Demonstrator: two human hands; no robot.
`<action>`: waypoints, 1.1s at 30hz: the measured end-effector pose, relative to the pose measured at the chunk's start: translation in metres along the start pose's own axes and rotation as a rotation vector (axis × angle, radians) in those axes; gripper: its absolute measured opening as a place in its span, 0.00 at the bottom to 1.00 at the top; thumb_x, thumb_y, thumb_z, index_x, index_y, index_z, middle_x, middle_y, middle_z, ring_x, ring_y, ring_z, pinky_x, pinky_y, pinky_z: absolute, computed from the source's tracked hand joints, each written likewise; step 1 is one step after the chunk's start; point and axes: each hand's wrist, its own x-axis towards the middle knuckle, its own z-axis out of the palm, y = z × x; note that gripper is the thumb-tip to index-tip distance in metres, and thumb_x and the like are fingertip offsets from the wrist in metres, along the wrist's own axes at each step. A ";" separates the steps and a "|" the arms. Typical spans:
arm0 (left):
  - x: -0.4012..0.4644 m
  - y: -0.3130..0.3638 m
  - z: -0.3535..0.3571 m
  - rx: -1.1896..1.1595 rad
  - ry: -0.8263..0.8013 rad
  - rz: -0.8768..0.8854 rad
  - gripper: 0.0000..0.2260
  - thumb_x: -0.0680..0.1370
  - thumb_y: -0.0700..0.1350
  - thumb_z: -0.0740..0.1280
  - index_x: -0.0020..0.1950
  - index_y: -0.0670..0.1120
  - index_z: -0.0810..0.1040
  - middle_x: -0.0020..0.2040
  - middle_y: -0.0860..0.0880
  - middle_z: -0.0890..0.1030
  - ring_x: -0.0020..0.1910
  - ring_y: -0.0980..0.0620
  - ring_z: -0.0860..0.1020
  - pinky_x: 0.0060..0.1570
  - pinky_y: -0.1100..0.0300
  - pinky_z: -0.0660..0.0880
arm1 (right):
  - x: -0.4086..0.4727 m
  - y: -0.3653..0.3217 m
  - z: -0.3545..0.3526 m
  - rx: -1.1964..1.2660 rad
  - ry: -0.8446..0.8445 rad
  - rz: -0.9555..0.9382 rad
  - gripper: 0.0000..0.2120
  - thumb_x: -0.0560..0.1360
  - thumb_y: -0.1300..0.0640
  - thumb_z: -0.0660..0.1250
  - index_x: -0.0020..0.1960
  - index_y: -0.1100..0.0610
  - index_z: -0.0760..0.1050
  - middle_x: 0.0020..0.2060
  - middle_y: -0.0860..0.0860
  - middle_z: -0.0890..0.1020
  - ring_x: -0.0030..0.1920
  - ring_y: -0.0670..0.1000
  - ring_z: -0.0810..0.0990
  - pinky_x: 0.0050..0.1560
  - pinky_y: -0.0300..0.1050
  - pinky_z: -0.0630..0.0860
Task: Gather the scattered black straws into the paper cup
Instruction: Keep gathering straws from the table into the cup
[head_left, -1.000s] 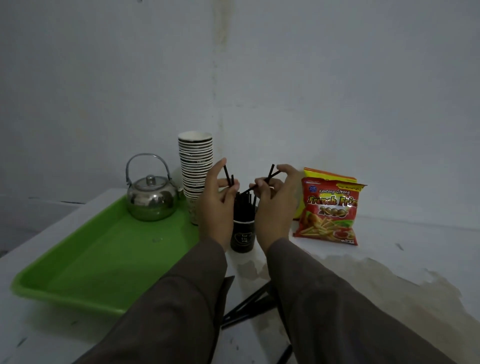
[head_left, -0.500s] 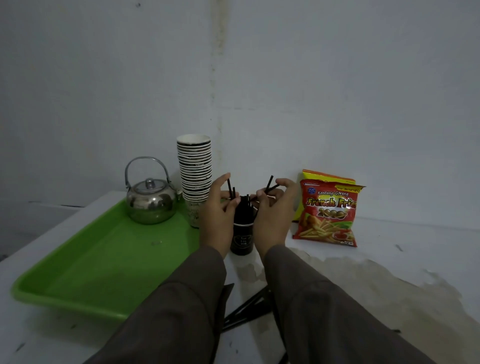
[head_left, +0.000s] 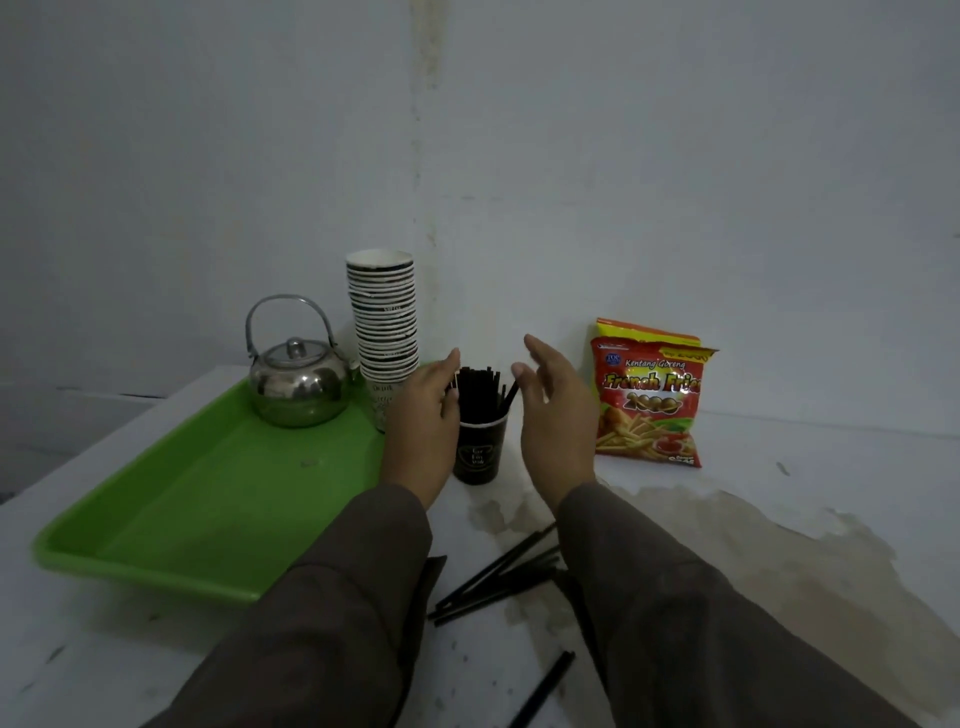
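Observation:
A black paper cup (head_left: 479, 449) stands on the white table, holding a bundle of black straws (head_left: 480, 391) that stick up out of its rim. My left hand (head_left: 423, 431) is just left of the cup, fingers apart, its fingertips near the straw tops. My right hand (head_left: 558, 415) hovers just right of the cup, open and holding nothing. Several loose black straws (head_left: 498, 574) lie on the table between my sleeves, nearer to me. One more straw (head_left: 543, 688) lies close to the bottom edge.
A green tray (head_left: 208, 499) on the left carries a steel kettle (head_left: 298, 376). A tall stack of paper cups (head_left: 384, 327) stands behind my left hand. A red French fries bag (head_left: 649, 402) leans on the wall at right. The table is stained at right.
Both hands pinched straws above the cup earlier. Now those straws stand in the cup and both hands have let go and spread apart to either side.

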 end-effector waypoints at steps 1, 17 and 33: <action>-0.003 0.002 -0.004 0.019 0.002 0.008 0.20 0.75 0.30 0.59 0.67 0.42 0.69 0.63 0.42 0.75 0.60 0.53 0.71 0.58 0.70 0.62 | -0.002 -0.002 -0.006 -0.027 0.009 -0.017 0.15 0.77 0.59 0.61 0.64 0.53 0.72 0.62 0.52 0.77 0.61 0.48 0.74 0.62 0.43 0.70; -0.140 0.056 -0.023 0.179 -0.576 -0.013 0.05 0.73 0.46 0.68 0.47 0.49 0.79 0.40 0.54 0.74 0.36 0.59 0.72 0.38 0.68 0.65 | -0.108 0.043 -0.154 -0.532 -0.446 0.022 0.10 0.73 0.65 0.66 0.49 0.53 0.80 0.43 0.44 0.78 0.45 0.43 0.74 0.46 0.30 0.67; -0.164 0.080 -0.011 0.513 -0.755 0.011 0.11 0.79 0.47 0.57 0.55 0.46 0.77 0.53 0.48 0.77 0.49 0.51 0.76 0.49 0.60 0.72 | -0.124 0.043 -0.148 -0.929 -0.671 -0.324 0.17 0.74 0.65 0.63 0.62 0.58 0.73 0.56 0.57 0.78 0.58 0.58 0.73 0.58 0.50 0.69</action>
